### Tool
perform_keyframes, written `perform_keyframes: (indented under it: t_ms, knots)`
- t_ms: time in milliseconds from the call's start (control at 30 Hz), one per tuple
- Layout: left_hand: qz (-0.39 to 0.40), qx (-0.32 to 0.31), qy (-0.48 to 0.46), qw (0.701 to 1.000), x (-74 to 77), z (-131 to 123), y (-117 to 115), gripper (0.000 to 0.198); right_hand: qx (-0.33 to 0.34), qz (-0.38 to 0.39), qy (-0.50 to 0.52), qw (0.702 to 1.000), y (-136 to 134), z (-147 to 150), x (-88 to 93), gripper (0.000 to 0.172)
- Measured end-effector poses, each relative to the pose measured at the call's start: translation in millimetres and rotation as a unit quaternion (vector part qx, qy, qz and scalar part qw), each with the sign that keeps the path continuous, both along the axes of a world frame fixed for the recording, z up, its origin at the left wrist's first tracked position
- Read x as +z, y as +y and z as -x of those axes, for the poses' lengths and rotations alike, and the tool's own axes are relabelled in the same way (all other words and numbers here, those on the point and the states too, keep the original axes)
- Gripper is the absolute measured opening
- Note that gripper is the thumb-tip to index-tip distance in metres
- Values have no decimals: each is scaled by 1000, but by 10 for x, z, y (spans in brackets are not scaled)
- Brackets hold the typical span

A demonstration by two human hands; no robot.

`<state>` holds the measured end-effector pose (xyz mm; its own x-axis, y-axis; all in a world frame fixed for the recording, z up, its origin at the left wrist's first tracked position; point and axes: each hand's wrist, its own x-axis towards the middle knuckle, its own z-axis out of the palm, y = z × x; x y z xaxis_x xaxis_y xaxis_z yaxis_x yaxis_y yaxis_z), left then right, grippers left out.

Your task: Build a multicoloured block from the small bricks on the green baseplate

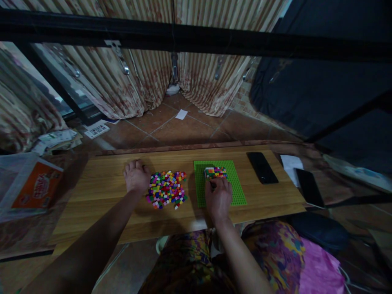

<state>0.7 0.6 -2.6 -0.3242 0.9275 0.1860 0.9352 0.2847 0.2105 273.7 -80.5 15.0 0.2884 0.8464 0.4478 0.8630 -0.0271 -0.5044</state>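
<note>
My left hand (136, 176) rests on the wooden table, fingers lying loosely apart at the left edge of a pile of small colourful bricks (167, 188). Nothing shows in it. A green studded baseplate (239, 192) lies to the right of the pile. On its upper half stands a small block of multicoloured bricks (216, 172), with some white ones at its upper left. My right hand (219, 196) is over the baseplate, thumb and fingers drawn together at the near side of that block. Whatever is between the fingertips is hidden or too small to name.
A black phone (262, 168) lies on the table (101, 183), right of the baseplate. Beyond the table's right end are another dark device (309, 187) and white paper (291, 166). An orange-and-white box (36, 185) stands at left. A dark metal bar (196, 37) crosses before the curtains.
</note>
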Motion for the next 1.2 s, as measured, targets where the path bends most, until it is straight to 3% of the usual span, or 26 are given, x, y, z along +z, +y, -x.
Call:
perform_keyframes:
  t_ms: [267,767,1033,1200]
  knots:
    - [-7,0,-11,1000,-14,5,5,40,-46,6,-16,999,24,45,-1,12]
    - [-17,-7,11,1000,-33,11,11,39,-137,87,-5,987,111,174,52,13]
    - [-15,-4,4,1000,-33,14,11,40,-115,75,2,991,114,141,50,15]
    - [-22,-7,1,1000,-33,11,13,40,-59,35,37,997,30,-7,35,18]
